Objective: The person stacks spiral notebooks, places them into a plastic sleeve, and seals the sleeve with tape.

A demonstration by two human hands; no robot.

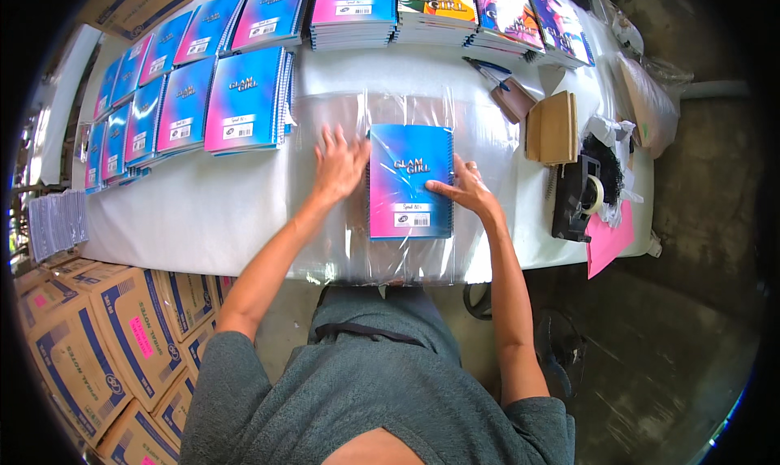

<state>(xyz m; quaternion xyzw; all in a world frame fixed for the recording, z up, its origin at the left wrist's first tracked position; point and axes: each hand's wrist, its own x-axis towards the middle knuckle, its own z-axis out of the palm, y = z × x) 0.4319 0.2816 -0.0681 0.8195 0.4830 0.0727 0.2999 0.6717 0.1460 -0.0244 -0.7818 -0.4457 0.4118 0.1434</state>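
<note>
A blue and pink spiral notebook [410, 181] lies on a sheet of clear plastic wrap [325, 124] spread over the white table [203, 213]. My left hand [339, 163] lies flat with fingers spread on the plastic, touching the notebook's left edge. My right hand [465, 187] rests on the notebook's right side, fingers pressing on its cover. Neither hand grips anything.
Stacks of matching notebooks [244, 99] fill the table's left and far edge. A black tape dispenser [578, 197], brown paper packs [556, 128], pens [487, 69] and a pink sheet [609, 242] sit at right. Printed cardboard boxes [97, 335] stand on the floor at left.
</note>
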